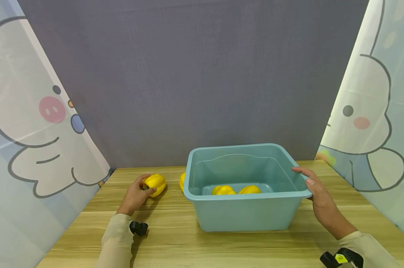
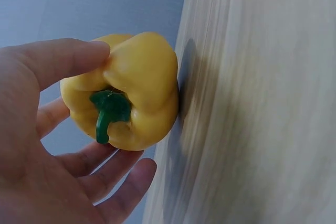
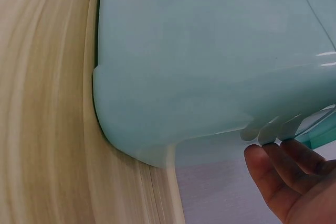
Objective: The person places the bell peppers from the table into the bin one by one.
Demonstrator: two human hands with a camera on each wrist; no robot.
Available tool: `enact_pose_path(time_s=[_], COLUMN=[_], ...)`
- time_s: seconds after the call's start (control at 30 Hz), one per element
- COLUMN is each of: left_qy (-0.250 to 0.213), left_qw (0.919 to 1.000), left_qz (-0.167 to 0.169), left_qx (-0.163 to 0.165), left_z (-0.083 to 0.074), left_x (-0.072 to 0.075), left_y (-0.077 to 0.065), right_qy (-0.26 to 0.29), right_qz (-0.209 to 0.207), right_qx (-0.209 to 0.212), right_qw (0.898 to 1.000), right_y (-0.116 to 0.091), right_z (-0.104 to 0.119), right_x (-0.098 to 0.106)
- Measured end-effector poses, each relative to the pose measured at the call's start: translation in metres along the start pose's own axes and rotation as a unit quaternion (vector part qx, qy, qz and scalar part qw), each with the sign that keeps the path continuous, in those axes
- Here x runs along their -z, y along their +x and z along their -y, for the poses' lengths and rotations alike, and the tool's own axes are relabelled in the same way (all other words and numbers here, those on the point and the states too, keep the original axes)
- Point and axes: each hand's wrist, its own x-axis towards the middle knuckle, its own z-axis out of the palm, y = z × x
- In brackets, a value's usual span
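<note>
My left hand [image 1: 136, 194] holds a yellow bell pepper [image 1: 157, 184] at the left of the table. In the left wrist view the thumb lies on one side of this pepper [image 2: 149, 74] and the fingers pass behind it, its green stem facing the palm. Whether it rests on the wood I cannot tell. On the right, my right hand [image 1: 322, 201] grips the side rim of a light blue plastic basin [image 1: 245, 214]. The right wrist view has its fingertips [image 3: 257, 158] under the rim. Two yellow bell peppers [image 1: 223, 190] show inside the basin.
Another yellow bell pepper [image 1: 182, 181] sits just left of the basin, partly hidden by it. The wooden table [image 1: 168, 238] ends at a grey cloth backdrop [image 1: 202, 82]. Curtains with cartoon animals [image 1: 31, 111] hang on both sides.
</note>
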Motion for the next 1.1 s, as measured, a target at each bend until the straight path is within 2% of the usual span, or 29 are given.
enact_pose_path(time_s=[0.4,0.77,1.1], left_qy=[0.001,-0.020,-0.059], left_qw=[0.9998,0.9996,0.9978], left_qz=[-0.017,-0.018,-0.027], left_qx=[0.007,0.010,0.010], left_z=[-0.003,-0.006,-0.012], left_x=[-0.001,0.000,0.003], left_y=[0.000,0.000,-0.001], right_qy=[-0.006,-0.001,-0.005], right_qz=[0.003,0.003,0.004], right_qx=[-0.001,0.004,0.001], right_qw=[1.000,1.000,1.000], right_y=[0.000,0.000,0.000], right_z=[0.002,0.002,0.003], right_x=[0.000,0.000,0.000])
